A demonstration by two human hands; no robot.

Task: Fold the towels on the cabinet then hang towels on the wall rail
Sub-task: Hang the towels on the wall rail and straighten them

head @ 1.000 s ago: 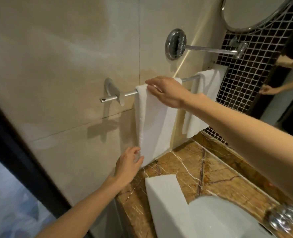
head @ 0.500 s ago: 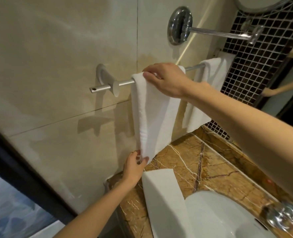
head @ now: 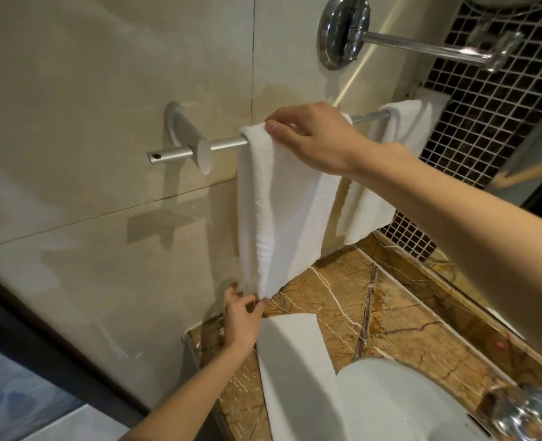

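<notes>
A folded white towel [head: 282,214] hangs over the silver wall rail [head: 225,144] near its left bracket. My right hand [head: 314,138] lies on the towel's top where it bends over the rail, thumb pressed on the front. My left hand [head: 242,319] pinches the towel's lower left corner just above the counter. A second white towel [head: 378,192] hangs farther right on the same rail, partly hidden behind my right forearm.
Below lies a brown marble counter [head: 374,307] with a white basin [head: 352,396] and a chrome tap [head: 521,412]. A chrome mirror arm [head: 416,47] juts from the wall above the rail. Dark mosaic tiles [head: 479,128] cover the right wall.
My left hand has risen to the towel's bottom edge and closed on its corner. My right hand has stayed on top of the towel. The view has tilted down and closer.
</notes>
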